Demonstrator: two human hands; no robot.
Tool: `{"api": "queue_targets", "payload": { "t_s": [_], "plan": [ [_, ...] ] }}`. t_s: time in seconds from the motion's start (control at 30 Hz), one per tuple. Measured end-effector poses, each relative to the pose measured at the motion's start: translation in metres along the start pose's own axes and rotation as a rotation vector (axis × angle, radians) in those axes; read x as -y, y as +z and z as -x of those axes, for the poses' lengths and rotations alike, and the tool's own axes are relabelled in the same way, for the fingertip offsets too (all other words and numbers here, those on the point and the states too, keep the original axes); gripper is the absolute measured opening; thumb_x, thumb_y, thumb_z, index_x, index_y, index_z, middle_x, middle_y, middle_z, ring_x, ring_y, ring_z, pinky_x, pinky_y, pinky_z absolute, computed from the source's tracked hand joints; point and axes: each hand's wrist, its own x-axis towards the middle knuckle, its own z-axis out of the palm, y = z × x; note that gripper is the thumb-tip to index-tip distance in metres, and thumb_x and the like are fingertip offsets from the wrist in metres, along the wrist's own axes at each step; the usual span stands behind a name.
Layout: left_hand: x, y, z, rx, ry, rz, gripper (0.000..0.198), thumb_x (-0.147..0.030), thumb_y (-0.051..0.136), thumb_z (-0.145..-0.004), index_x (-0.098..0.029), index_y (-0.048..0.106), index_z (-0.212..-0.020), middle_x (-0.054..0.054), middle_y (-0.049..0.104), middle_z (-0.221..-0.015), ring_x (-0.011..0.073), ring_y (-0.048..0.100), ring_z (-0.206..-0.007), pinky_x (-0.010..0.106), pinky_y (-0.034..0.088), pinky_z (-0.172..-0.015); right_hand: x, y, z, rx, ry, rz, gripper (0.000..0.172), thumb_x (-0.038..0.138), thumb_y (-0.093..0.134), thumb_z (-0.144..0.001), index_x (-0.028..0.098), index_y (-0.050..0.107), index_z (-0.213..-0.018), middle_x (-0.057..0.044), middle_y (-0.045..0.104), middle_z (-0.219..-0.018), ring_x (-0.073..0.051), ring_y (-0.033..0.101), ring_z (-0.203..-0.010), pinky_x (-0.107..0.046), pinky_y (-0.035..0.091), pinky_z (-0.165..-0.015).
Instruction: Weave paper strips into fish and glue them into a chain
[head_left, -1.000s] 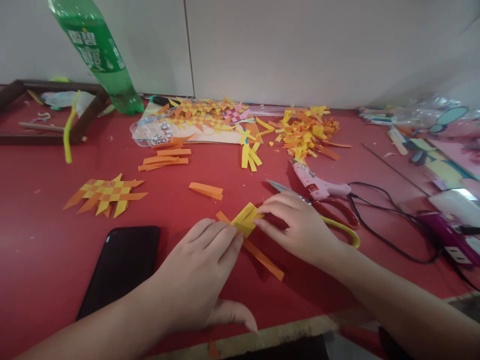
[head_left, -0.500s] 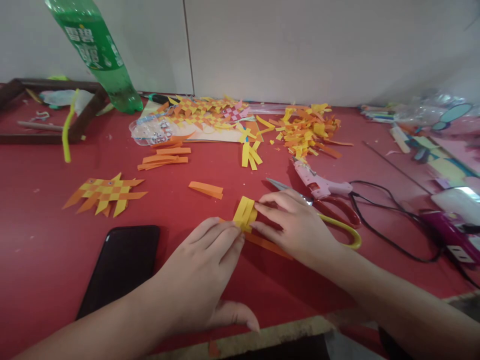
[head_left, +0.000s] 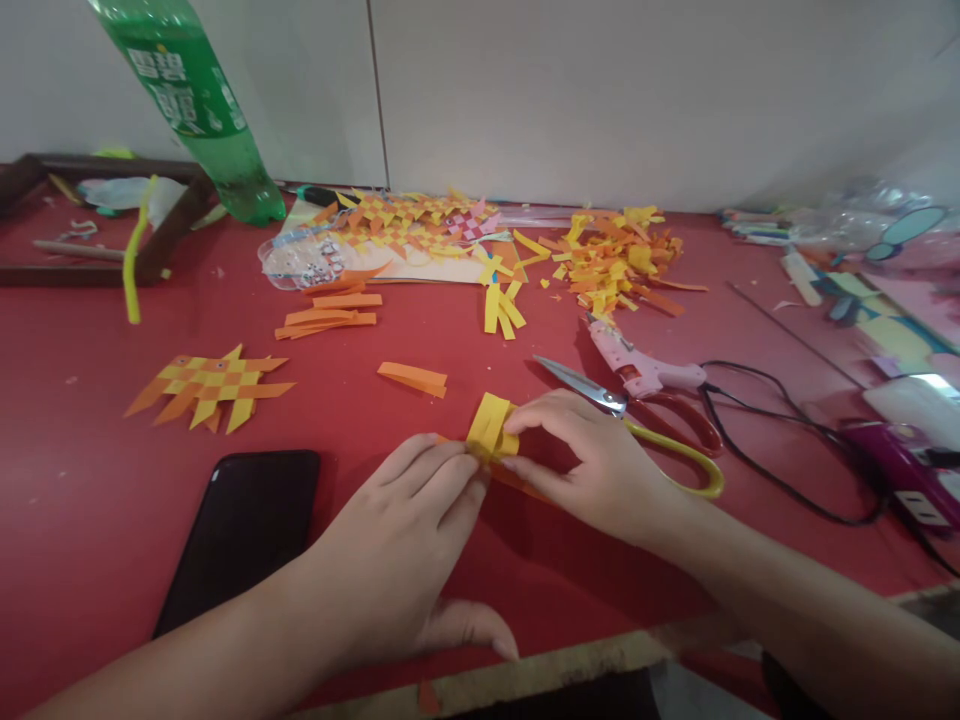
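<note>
Yellow paper strips (head_left: 489, 425) lie side by side near the front of the red table, crossed by an orange paper strip (head_left: 529, 486) that is partly covered by my hands. My left hand (head_left: 427, 530) rests flat, fingertips pressing the lower left end of the yellow strips, thumb stretched well away. From the right, my right hand (head_left: 589, 450) pinches the edge of a yellow strip between thumb and fingers. Behind this hand lie scissors (head_left: 581, 382) with red and yellow handles. A folded orange strip (head_left: 412, 379) lies just beyond the yellow ones.
A woven paper fish (head_left: 217, 385) and a black phone (head_left: 240, 530) lie left. Orange strips (head_left: 330, 312), a heap of paper scraps (head_left: 619, 260) and a pink glue gun (head_left: 637, 362) with a black cord sit further back. A green bottle (head_left: 195, 110) stands by a brown frame (head_left: 82, 275).
My right hand's fingers have drawn together into a pinch on the yellow strip, and more of the scissors' blades shows. My left hand stays in place.
</note>
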Motion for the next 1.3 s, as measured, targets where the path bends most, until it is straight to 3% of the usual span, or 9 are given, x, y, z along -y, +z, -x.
{"api": "queue_targets", "payload": {
  "t_s": [0.23, 0.47, 0.83, 1.03, 1.3],
  "plan": [
    [-0.001, -0.002, -0.002, 0.003, -0.015, -0.021, 0.094, -0.084, 0.035, -0.080, -0.004, 0.064, -0.119, 0.019, 0.067, -0.112, 0.0346, 0.060, -0.107, 0.051, 0.040, -0.104, 0.001, 0.006, 0.005, -0.044, 0.084, -0.159, 0.025, 0.020, 0.065, -0.085, 0.023, 0.050, -0.106, -0.003, 0.071, -0.099, -0.016, 0.074, -0.086, -0.024, 0.059, -0.071],
    [0.000, -0.001, -0.003, 0.034, -0.040, -0.015, 0.092, -0.085, 0.039, -0.077, -0.007, 0.064, -0.119, 0.018, 0.066, -0.113, 0.0350, 0.060, -0.106, 0.050, 0.042, -0.100, 0.003, 0.004, 0.006, 0.004, 0.019, -0.153, 0.027, 0.016, 0.064, -0.086, 0.022, 0.053, -0.109, -0.002, 0.074, -0.099, -0.014, 0.074, -0.086, -0.019, 0.058, -0.073],
    [-0.001, -0.010, -0.005, -0.015, -0.093, 0.161, 0.073, -0.074, 0.050, -0.083, -0.011, 0.055, -0.120, 0.017, 0.069, -0.113, 0.0326, 0.063, -0.105, 0.051, 0.044, -0.096, 0.008, 0.002, 0.007, 0.111, -0.054, -0.110, 0.029, 0.012, 0.058, -0.087, 0.021, 0.060, -0.114, -0.004, 0.075, -0.098, -0.017, 0.072, -0.087, -0.028, 0.058, -0.077],
    [0.000, -0.010, -0.007, -0.009, -0.109, 0.167, 0.084, -0.081, 0.043, -0.079, -0.011, 0.056, -0.124, 0.016, 0.069, -0.113, 0.0329, 0.064, -0.104, 0.050, 0.045, -0.093, 0.008, 0.000, 0.004, 0.125, -0.177, -0.025, 0.030, 0.013, 0.051, -0.090, 0.021, 0.063, -0.117, -0.006, 0.074, -0.099, -0.018, 0.070, -0.092, -0.031, 0.057, -0.080],
    [0.002, -0.010, -0.005, 0.012, -0.113, 0.176, 0.080, -0.079, 0.045, -0.080, -0.011, 0.061, -0.118, 0.015, 0.069, -0.111, 0.0316, 0.063, -0.106, 0.051, 0.042, -0.099, 0.007, -0.006, 0.006, 0.109, -0.293, 0.046, 0.033, 0.021, 0.055, -0.089, 0.017, 0.059, -0.122, -0.010, 0.072, -0.104, -0.021, 0.068, -0.092, -0.036, 0.056, -0.082]
  ]
}}
